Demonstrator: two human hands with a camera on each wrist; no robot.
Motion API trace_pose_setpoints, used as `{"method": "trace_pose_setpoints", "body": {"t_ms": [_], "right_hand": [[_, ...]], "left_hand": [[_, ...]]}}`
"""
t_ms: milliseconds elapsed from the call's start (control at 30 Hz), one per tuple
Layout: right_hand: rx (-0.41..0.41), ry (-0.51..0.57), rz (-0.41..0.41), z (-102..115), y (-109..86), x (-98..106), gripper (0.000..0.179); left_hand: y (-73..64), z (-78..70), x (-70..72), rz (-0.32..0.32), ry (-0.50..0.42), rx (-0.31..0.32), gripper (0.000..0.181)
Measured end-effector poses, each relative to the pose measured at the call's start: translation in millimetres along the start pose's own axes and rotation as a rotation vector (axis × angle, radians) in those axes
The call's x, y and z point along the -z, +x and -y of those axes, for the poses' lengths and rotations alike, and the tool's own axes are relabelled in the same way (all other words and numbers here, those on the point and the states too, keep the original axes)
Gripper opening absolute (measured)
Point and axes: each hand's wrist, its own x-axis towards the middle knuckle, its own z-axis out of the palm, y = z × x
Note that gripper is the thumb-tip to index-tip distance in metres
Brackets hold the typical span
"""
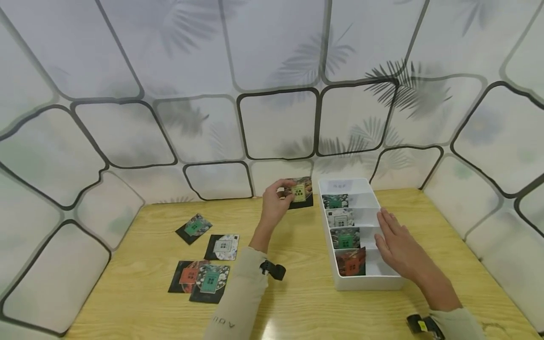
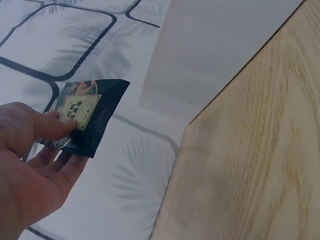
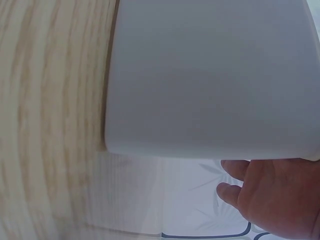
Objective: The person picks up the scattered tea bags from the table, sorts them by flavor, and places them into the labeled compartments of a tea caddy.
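My left hand (image 1: 275, 202) pinches a dark packet with a yellow label (image 1: 304, 199) between thumb and fingers, just left of the white divided box (image 1: 369, 283). In the left wrist view, the thumb presses the front of the packet (image 2: 106, 115), with fingers behind it. My right hand (image 1: 401, 250) lies with straight fingers along the box's right rim. Packets stand in the box's compartments: green-labelled (image 1: 329, 201) toward the back, then white-labelled (image 1: 340, 216), green-labelled (image 1: 345, 239) and, at the front, orange-labelled (image 1: 352, 265). The rearmost compartment shows a pale label on its wall.
On the wooden table (image 1: 297, 264) at left lie a green-labelled packet (image 1: 194, 227), a white-labelled one (image 1: 223, 246) and an orange-labelled one (image 1: 178, 279) partly covered by another green-labelled packet (image 1: 210, 283). A patterned curtain (image 1: 276, 127) rises behind and beside the table.
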Motion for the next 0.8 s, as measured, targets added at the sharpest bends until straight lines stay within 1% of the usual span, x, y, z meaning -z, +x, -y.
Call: {"method": "trace_pose_setpoints", "body": {"t_ms": [167,367,633,800], "right_hand": [[-0.004,-0.002,-0.006,1.0,0.5,1.1,0.064],[-0.005,-0.011,-0.001,0.8,0.6,1.6,0.064],[-0.022,0.0,0.011,0.6,-1.9,0.3,0.065],[-0.013,0.008,0.002,2.3,-0.3,-1.4,0.064]], "left_hand": [[9.6,-4.8,-12.0,0.019,-0.014,0.009,0.028],[20.0,-8.2,-23.4,0.019,-0.018,-0.003,0.027],[32.8,-8.1,-41.8,0.054,-0.029,-0.046,0.026],[37.3,-9.8,-49.4,0.045,-0.044,-0.038,0.026]]}}
